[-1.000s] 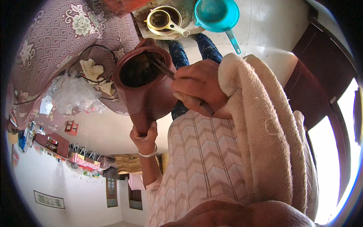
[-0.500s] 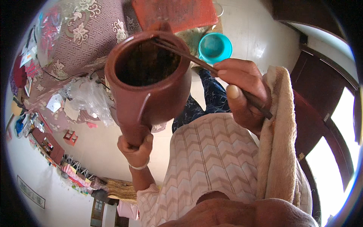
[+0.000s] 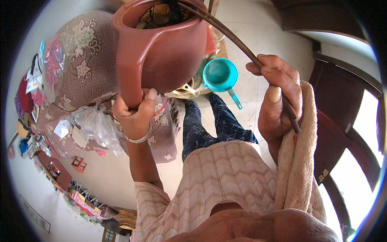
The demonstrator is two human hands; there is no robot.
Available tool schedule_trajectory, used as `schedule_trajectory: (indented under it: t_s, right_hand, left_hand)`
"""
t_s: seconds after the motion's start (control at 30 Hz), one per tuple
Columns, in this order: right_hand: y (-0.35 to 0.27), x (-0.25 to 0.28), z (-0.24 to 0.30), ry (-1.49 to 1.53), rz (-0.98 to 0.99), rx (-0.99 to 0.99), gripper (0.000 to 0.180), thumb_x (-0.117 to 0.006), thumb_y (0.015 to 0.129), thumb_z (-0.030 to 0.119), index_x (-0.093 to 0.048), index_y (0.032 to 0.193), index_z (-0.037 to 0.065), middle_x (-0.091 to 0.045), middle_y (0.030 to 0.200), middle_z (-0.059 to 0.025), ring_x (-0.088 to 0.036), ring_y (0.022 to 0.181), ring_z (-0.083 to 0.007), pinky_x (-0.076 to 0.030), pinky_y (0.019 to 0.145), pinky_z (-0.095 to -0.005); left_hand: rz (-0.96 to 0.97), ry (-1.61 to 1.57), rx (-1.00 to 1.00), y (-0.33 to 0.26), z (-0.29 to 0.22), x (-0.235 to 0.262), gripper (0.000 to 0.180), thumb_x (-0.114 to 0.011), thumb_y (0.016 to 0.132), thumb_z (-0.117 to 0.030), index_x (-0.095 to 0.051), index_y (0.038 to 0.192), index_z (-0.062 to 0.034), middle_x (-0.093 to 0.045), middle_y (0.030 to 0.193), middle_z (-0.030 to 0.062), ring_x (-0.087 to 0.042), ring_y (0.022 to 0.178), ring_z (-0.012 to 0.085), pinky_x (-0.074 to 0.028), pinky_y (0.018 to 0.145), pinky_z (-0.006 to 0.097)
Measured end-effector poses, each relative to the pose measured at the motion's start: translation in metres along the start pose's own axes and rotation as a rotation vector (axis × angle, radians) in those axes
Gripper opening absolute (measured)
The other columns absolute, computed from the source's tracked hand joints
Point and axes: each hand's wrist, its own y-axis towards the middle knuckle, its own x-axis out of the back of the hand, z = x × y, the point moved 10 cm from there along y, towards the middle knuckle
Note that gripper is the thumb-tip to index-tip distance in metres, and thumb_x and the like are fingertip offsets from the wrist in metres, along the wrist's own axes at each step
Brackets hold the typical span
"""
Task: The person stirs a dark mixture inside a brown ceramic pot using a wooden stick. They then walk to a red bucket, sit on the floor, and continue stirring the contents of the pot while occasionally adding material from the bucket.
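Observation:
My left hand [image 3: 135, 115] is closed around the thick handle of a reddish-brown clay pot [image 3: 173, 60], holding it up in front of me. The pot's mouth is partly cut off by the upper edge of the view. Inside lie dark, wet-looking brown chunks [image 3: 161, 14], whose kind I cannot make out. Between the thumb and fingers of my right hand [image 3: 280, 97] are dark chopsticks [image 3: 234, 38]. They slant up to the left, and their far ends reach into the pot's mouth among the contents.
Below and right of the pot is a teal dipper [image 3: 219, 76] with a handle. A patterned brown cloth [image 3: 88, 52] covers furniture at left, with clear plastic bags [image 3: 96, 127] on it. A beige towel [image 3: 296, 161] hangs by my right arm. A small red rack [image 3: 79, 164] stands on the floor.
The pot has moved farther up in the view with my left hand, and the chunks inside now show. My right hand has shifted slightly right, still gripping the chopsticks. The teal dipper's handle has come into sight.

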Motion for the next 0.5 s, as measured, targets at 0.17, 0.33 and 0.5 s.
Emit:
schedule_trajectory:
  t_s: [0.17, 0.33, 0.5]
  right_hand:
    - [0.013, 0.013, -0.015, -0.028, -0.044, -0.030, 0.033, -0.052, 0.098, 0.035, -0.063, 0.107, 0.005, -0.061, 0.111, -0.0191, -0.070, 0.091, -0.0315, -0.055, 0.085, -0.0457]
    - [0.022, 0.017, -0.028, -0.061, -0.046, -0.035, 0.028, -0.053, 0.098, 0.028, -0.062, 0.109, 0.004, -0.060, 0.113, -0.0189, -0.067, 0.096, -0.0289, -0.053, 0.087, -0.0427]
    - [0.027, 0.019, -0.042, -0.087, -0.070, -0.052, 0.030, -0.052, 0.099, 0.032, -0.064, 0.105, 0.006, -0.061, 0.112, -0.0179, -0.069, 0.094, -0.0282, -0.053, 0.087, -0.0446]
  left_hand:
    - [0.045, -0.026, -0.040, 0.029, -0.007, -0.025, 0.016, -0.075, 0.076, -0.005, -0.060, 0.075, -0.0008, -0.061, 0.067, 0.0011, -0.051, 0.058, 0.0046, -0.043, 0.054, 0.023]
    - [0.085, 0.050, -0.129, 0.056, -0.010, -0.043, 0.018, -0.077, 0.074, -0.006, -0.060, 0.074, -0.0009, -0.060, 0.065, 0.0006, -0.051, 0.057, 0.0047, -0.043, 0.053, 0.023]
    - [0.096, 0.062, -0.105, 0.073, -0.008, -0.055, 0.018, -0.077, 0.073, -0.006, -0.060, 0.073, -0.0003, -0.059, 0.062, 0.0010, -0.051, 0.056, 0.0049, -0.044, 0.053, 0.024]
